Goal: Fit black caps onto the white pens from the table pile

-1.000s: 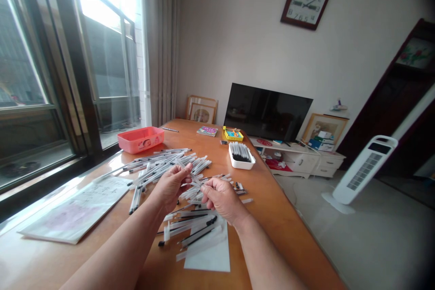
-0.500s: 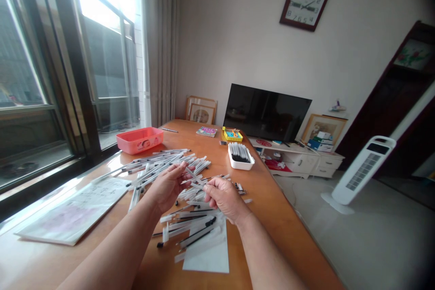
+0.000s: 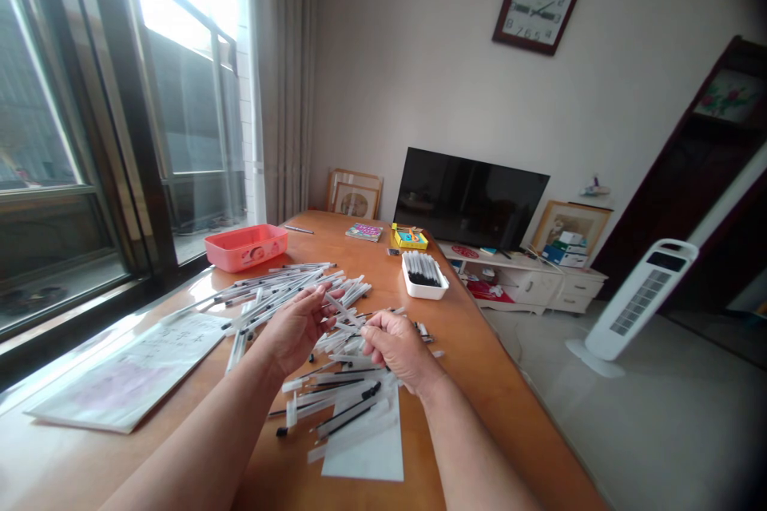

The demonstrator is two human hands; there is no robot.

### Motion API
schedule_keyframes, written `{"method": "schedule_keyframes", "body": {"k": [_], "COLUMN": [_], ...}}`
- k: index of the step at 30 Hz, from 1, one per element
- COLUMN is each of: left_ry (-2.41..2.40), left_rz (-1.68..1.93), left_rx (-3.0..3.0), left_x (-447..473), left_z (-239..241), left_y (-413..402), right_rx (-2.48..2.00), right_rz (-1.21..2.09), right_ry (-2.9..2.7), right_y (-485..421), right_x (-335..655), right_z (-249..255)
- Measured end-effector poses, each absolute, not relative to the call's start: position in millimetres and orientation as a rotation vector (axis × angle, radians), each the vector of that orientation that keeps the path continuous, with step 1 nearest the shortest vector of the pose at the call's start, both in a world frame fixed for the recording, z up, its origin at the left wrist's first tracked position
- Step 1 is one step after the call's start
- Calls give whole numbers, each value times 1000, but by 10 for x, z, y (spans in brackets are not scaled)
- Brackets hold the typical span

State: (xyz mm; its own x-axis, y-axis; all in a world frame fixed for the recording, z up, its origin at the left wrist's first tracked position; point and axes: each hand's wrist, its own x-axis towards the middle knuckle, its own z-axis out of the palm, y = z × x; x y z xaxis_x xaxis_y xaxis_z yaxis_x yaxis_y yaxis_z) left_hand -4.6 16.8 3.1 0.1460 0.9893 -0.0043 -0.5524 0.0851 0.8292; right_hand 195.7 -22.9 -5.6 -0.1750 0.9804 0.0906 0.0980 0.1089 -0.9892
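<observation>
Over the middle of the table, my left hand pinches a translucent pen barrel between thumb and fingers. The barrel slants down to the right, and its far end meets the fingertips of my right hand, which are closed on it. Whether a refill sits inside is too small to tell. Beneath and around both hands lie loose pen parts: clear barrels, thin black refills and black caps. A white sheet of paper lies under some of them. Behind my left hand is a heap of pens.
A white basket of pens with black ends stands near the table's right edge. At the left are a pink plastic basket and a large booklet. A yellow box and a small book lie toward the far end.
Almost nothing differs. My hands stay at the same place with the pen barrel between them, with only a slight shift of the fingers.
</observation>
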Motion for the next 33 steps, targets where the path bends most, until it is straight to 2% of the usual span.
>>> {"method": "schedule_keyframes", "body": {"k": [8, 14, 20, 27, 33], "left_ry": [918, 1157, 1179, 917, 1167], "left_rz": [1403, 1344, 1272, 1216, 1290], "left_rx": [796, 939, 1190, 1159, 1079], "left_x": [-54, -87, -88, -98, -203], "left_z": [-48, -108, -22, -25, -107], "left_y": [231, 243, 151, 173, 296], "right_rx": [-1140, -1143, -1103, -1102, -1061], "right_rz": [1169, 1136, 1160, 1140, 1139], "right_ry": [-1483, -1446, -1209, -1112, -1113], "right_y": [-229, -199, -154, -116, -123], "right_x": [2013, 2046, 2114, 2178, 2201], "right_z": [-31, -57, -47, -45, -7]}}
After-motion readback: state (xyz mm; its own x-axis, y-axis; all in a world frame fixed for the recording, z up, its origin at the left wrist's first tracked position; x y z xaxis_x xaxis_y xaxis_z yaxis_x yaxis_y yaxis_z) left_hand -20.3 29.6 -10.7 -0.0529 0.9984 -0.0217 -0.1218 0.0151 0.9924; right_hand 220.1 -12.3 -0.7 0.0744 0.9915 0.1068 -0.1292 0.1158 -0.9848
